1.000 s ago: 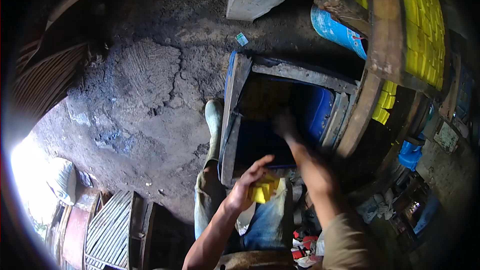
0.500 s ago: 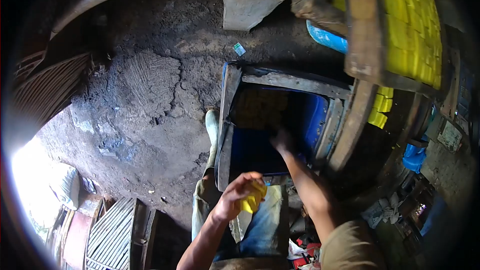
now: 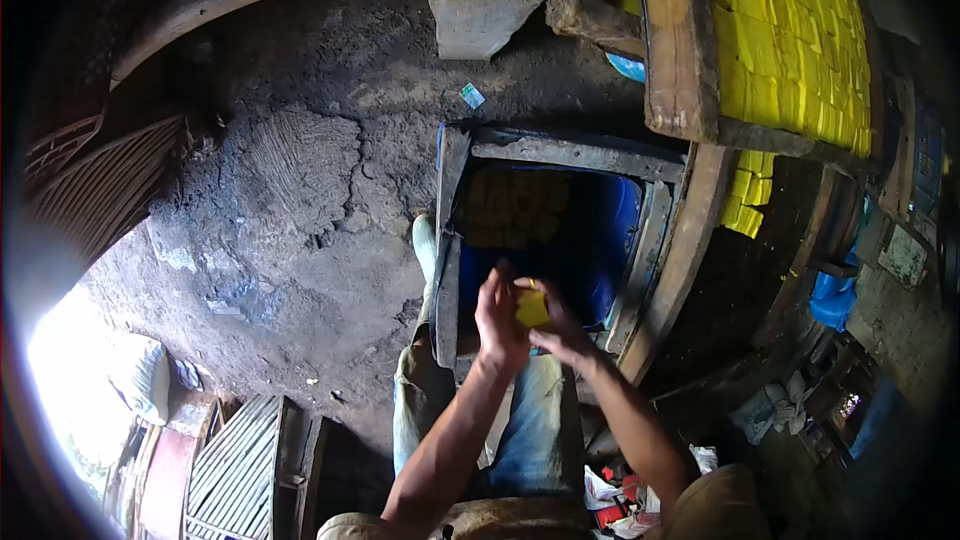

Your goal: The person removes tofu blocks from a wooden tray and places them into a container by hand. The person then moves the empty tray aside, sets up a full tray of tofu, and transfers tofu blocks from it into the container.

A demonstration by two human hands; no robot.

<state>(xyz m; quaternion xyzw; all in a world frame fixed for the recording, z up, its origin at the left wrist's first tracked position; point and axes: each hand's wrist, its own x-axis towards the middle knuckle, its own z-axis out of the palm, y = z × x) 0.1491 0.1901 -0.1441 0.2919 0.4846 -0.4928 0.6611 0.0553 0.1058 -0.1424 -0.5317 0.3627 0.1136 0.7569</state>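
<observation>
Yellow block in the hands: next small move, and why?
I'd probably lower the yellow block into the box, beside the dim blocks there. It sits between the left hand and right hand at the box's near end, while those blocks lie grouped toward the far end.

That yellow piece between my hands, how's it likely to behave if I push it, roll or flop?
The yellow piece seems unlikely to roll, since its outline looks angular. It probably holds its shape rather than flopping, as no droop shows between the left hand and right hand. It may be fairly light, looking smaller than either hand.
</observation>
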